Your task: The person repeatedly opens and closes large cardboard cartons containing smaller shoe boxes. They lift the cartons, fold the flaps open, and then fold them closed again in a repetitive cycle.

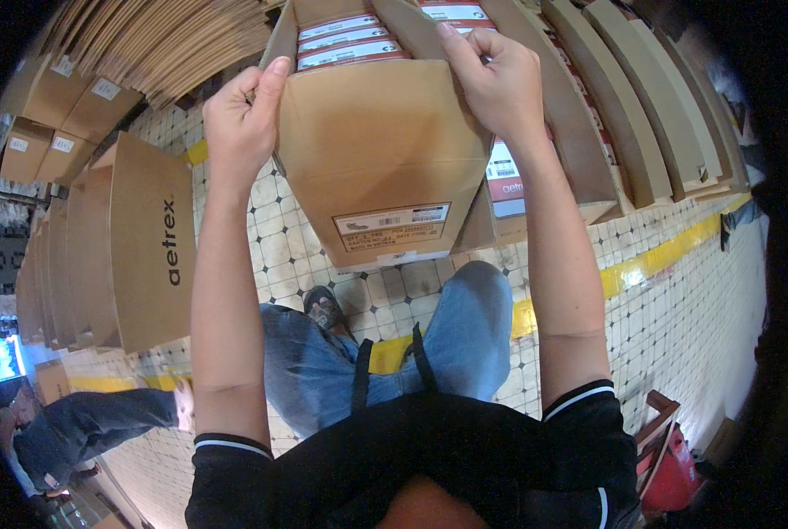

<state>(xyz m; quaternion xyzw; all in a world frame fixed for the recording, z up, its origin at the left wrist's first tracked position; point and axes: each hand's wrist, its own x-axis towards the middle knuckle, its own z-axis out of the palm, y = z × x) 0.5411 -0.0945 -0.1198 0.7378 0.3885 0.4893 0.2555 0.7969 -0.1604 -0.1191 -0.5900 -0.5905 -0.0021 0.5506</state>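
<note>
A tall brown cardboard carton (376, 150) stands in front of me, its top open and a printed label low on its near side. Inside it, toward the far end, sits a row of white and red shoe boxes (345, 44). My left hand (244, 119) pinches the carton's upper left corner between thumb and fingers. At the upper right corner, my right hand (500, 79) grips the cardboard edge the same way. Just right of this carton, another shoe box (505, 176) shows in a neighbouring open carton, partly behind my right forearm.
More open cartons (649, 106) line up to the right. Flattened cardboard (156, 44) is stacked at the far left, above closed cartons (72, 106). Several upright cartons (138, 256) stand on the left. Another person's leg (103, 423) is at lower left. Yellow tape (632, 278) crosses the tiled floor.
</note>
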